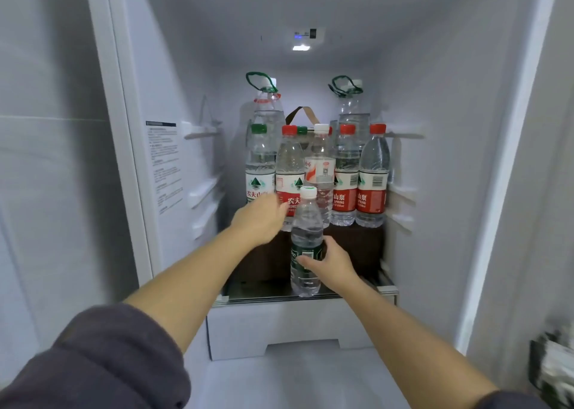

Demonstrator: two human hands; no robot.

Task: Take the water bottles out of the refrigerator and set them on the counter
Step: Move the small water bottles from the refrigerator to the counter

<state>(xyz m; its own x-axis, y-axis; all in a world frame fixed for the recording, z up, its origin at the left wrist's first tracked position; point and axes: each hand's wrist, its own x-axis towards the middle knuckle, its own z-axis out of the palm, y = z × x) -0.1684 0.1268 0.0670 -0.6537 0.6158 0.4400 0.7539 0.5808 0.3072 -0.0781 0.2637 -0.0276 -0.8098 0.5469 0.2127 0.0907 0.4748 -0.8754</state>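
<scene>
Inside the open refrigerator (435, 191), several water bottles stand on a dark brown box (354, 247). My right hand (329, 261) grips a white-capped bottle with a dark green label (306, 222), held upright in front of the box, its base close to the glass shelf (264, 293). My left hand (261, 219) reaches to the red-capped bottle with a red label (289, 166), fingers at its lower part; whether it grips is hidden. A green-capped bottle (259, 163) stands to the left, a white-capped one (321, 166) and two red-capped ones (374, 172) to the right.
Two large jugs with green handles (264, 97) stand at the back. A brown strap (302, 115) rises behind the bottles. A white drawer (298, 324) sits below the shelf. The fridge door (56, 160) stands open on the left, and a dark blurred object (553, 368) is at the lower right.
</scene>
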